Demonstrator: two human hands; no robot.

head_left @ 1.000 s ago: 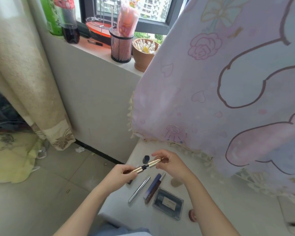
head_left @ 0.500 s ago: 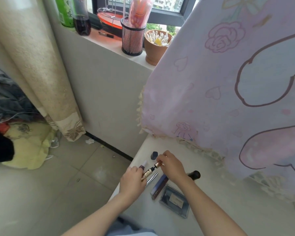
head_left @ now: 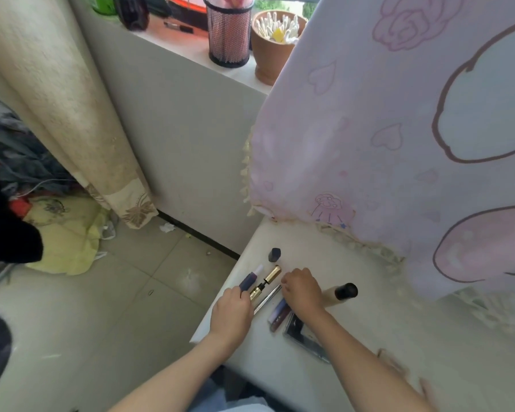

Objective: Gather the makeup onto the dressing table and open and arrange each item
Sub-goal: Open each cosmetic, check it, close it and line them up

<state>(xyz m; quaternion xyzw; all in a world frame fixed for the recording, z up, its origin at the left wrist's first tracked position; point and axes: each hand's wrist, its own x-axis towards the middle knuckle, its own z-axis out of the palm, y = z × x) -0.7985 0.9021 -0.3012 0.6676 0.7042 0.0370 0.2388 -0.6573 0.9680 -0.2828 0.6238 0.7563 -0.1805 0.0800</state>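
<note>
The white dressing table (head_left: 369, 337) stood under a big pink cloth (head_left: 399, 129) with hearts and a rose on it. The makeup lay in a little row near the table's left edge. The left hand (head_left: 231, 312) was at the near end of the gold tube (head_left: 265, 282), and its fingers were bent round that end. The gold tube lay flat on the table, tilted up to the right. Just beside it on the left lay a blue tube (head_left: 250, 279) with a white tip. A small dark cap (head_left: 274, 254) sat a bit farther back, apart from the rest. A thin silver pencil (head_left: 266, 298) lay just right of the gold tube. The right hand (head_left: 302, 289) was next to the pencil's far end with its fingers curled down. I could not tell if it held anything. A purple stick (head_left: 278, 313) and a dark flat case (head_left: 302, 334) peeked out from under that hand and arm. A tan bottle (head_left: 339, 292) with a black top lay on its side behind the right hand. Up on the window ledge stood a mesh cup (head_left: 228, 31) and a brown pot (head_left: 272, 40) full of cotton sticks.
</note>
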